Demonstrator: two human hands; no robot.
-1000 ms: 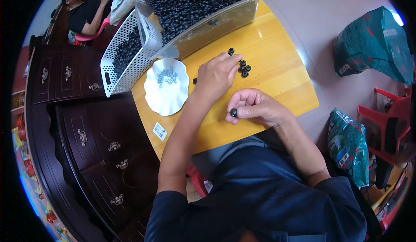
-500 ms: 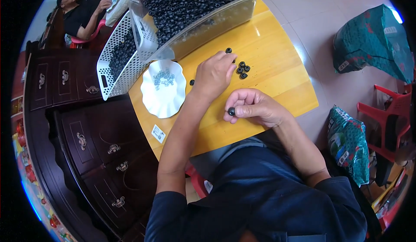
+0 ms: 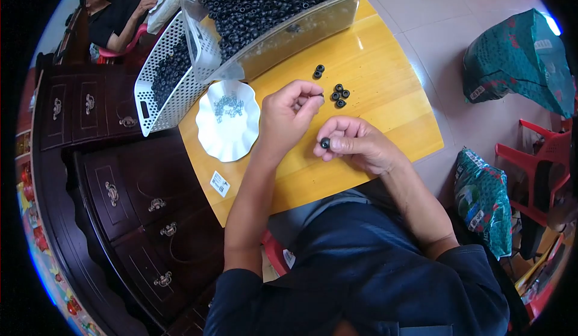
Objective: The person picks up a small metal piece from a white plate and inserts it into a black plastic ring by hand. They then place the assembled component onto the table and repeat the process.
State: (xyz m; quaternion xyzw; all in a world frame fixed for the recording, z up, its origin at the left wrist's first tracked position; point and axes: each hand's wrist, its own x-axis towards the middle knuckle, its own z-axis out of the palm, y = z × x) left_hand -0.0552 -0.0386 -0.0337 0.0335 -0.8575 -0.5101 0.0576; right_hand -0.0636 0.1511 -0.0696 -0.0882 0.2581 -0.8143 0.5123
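My right hand (image 3: pixel 361 146) is closed over the near part of the yellow table, its thumb and fingers gripping a small black ring-like piece (image 3: pixel 325 143) with a hole in it. To its upper left, my left hand (image 3: pixel 288 119) pinches another small black piece (image 3: pixel 321 96), mostly covered by the fingertips. Just beyond the hands, several loose black rings (image 3: pixel 340 95) lie in a cluster, and a pair of black rings (image 3: pixel 318 71) rests farther back. On the left stands a white wavy-edged dish (image 3: pixel 208 134) with small clear pieces inside.
A clear plastic bin (image 3: pixel 295 46) heaped with black rings fills the table's far side. Against it leans a white perforated basket (image 3: pixel 168 110), also holding rings. A small label (image 3: pixel 220 183) lies near the left edge. Green bags (image 3: pixel 512 59) stand right; another person (image 3: pixel 117 26) sits far left.
My left hand has drawn back from the loose rings, fingertips now pinched on a small black piece. My right hand has shifted slightly farther forward, still gripping its ring.
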